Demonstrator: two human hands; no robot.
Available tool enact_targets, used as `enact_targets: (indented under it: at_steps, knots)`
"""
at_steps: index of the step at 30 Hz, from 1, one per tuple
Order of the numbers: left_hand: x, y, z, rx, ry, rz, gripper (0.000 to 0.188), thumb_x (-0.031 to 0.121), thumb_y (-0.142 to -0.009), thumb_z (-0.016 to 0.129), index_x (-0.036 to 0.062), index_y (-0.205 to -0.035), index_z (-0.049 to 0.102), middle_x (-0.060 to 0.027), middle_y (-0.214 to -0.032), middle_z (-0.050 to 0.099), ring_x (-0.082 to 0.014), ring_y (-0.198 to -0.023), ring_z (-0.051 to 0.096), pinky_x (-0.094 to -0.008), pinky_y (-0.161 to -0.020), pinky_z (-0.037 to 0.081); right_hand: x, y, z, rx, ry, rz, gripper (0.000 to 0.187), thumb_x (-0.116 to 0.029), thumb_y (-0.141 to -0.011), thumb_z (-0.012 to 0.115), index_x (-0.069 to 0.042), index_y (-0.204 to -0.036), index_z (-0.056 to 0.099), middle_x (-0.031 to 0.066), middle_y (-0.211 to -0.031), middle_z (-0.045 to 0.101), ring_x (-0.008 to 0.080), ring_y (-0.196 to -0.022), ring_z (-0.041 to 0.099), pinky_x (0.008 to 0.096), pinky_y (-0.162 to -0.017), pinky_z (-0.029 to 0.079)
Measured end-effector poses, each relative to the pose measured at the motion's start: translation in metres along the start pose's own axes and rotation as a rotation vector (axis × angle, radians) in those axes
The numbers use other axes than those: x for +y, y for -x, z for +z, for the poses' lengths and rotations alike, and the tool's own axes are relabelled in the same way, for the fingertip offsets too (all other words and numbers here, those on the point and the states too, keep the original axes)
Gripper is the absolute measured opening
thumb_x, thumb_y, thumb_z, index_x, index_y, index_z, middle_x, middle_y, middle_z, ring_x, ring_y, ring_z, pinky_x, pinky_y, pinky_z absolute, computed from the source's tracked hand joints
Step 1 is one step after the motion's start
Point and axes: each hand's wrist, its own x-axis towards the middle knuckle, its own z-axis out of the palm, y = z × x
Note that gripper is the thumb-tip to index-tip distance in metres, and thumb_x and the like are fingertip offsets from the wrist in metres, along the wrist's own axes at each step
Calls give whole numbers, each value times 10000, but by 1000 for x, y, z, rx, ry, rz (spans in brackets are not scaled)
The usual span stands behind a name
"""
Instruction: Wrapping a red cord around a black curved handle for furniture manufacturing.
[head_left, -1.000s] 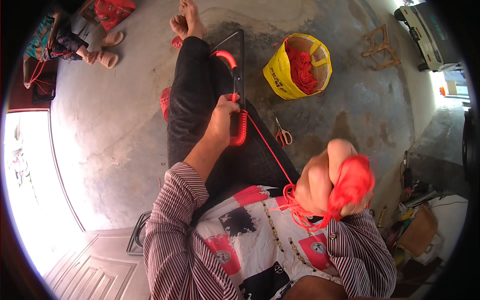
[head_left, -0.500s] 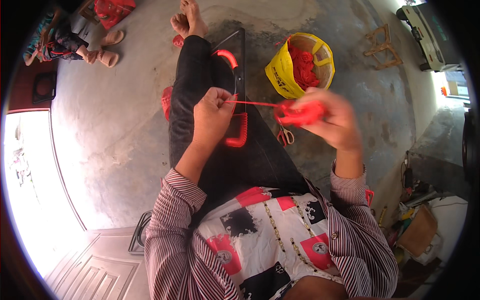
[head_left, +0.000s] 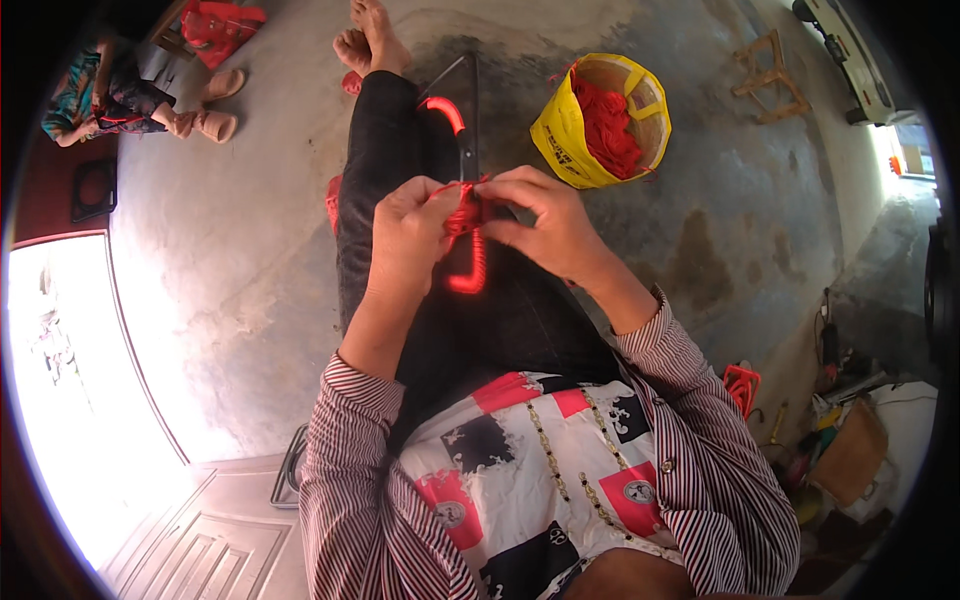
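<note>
Across my lap lies a black frame of thin bars (head_left: 474, 100). One curved part, a red-wrapped arc (head_left: 444, 108), shows above my hands, and a bent red-wrapped end (head_left: 470, 275) comes out below them. Between my hands is a bunched bundle of red cord (head_left: 464, 212), pressed close to the frame. My left hand (head_left: 408, 230) is closed, thumb and fingers pinching the cord at the bar. My right hand (head_left: 548, 222) has its fingers bent round the bundle's right side. Its fingertips are partly blurred, and the exact crossing of cord and bar is hidden.
A yellow bag (head_left: 553, 135) of red cord stands on the floor ahead, to the right. A small wooden stool (head_left: 768, 78) is farther right. Another person (head_left: 120, 95) sits at the far left near a red bag (head_left: 215, 35). Assorted clutter (head_left: 845, 450) lies at the lower right.
My right hand has come left with the cord bundle, from out at the right to the frame beside my left hand. The cord stretched between my hands no longer shows.
</note>
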Motion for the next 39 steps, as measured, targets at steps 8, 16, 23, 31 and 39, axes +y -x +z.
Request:
enact_targets:
  at_steps: [8,16,23,31,39]
  knots:
    - [-12,-5,12,-94,64,-133,235,227,-958,537,62,-796,575,34,-634,489,-29,-413,301,-219,-390,179,-15,3,-45,275,-823,151,166,-172,-940,606,-37,-1037,623,68,-970,641,219,-951,635,399,-933,477]
    - [-39,-14,16,-12,25,-170,177,190,-930,502,28,-915,573,-143,-700,636,-64,-351,297,-241,-348,208,-52,64,-91,28,-1133,200,356,-419,-982,507,-62,-974,501,21,-523,429,124,-425,362,319,-536,333]
    - [-28,-9,21,13,224,-368,122,130,-867,496,59,-943,559,-165,-702,629,-94,-381,326,-249,-388,260,-34,99,-155,413,-1093,164,344,-364,-1014,459,-36,-1048,556,-13,-563,391,109,-454,356,330,-542,342]
    - [-34,21,17,36,-660,602,274,157,-813,685,-15,-1017,623,-137,-1027,632,-227,-867,594,-326,-793,485,8,71,-72,297,-1193,582,410,-429,-990,485,-32,-1029,578,54,-734,568,165,-627,540,341,-623,457]
    - [5,49,28,-274,294,76,182,13,-863,635,6,-1045,645,-116,-1184,589,-187,-993,605,-307,-868,513,-14,61,-10,-180,-1143,633,473,-441,-974,507,-11,-1150,591,94,-811,644,143,-633,559,279,-578,457]
